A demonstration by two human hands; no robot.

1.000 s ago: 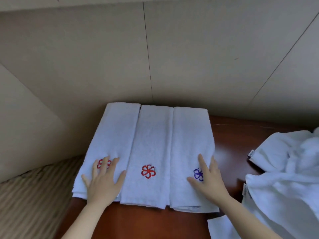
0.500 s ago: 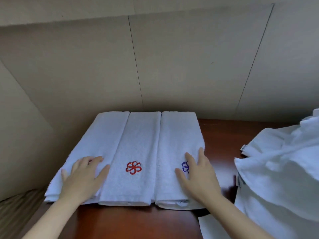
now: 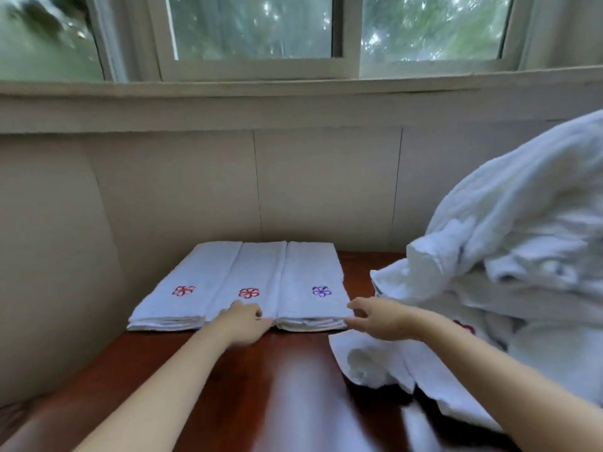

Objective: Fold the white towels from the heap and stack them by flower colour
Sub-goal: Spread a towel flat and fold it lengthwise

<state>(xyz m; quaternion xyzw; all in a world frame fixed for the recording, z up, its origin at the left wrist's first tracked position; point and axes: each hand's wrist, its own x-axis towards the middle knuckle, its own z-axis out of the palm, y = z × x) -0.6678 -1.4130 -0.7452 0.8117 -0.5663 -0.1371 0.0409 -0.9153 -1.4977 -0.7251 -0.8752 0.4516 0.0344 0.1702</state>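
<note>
While flanking the blue-flower stack's (image 3: pixel 310 285) near end — left hand (image 3: pixel 243 321) curled, grip unclear, right hand (image 3: pixel 375 316) loosely open, nearer the heap (image 3: pixel 522 256) rightward

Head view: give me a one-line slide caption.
Both hands at the near edge of three folded flower-marked towels, unfolded heap at right.

Single head-worn view, facing forward and slightly down, table (image 3: pixel 293 386) near, window (image 3: pixel 254 27) ahead, seemingly motion-blurred
</note>
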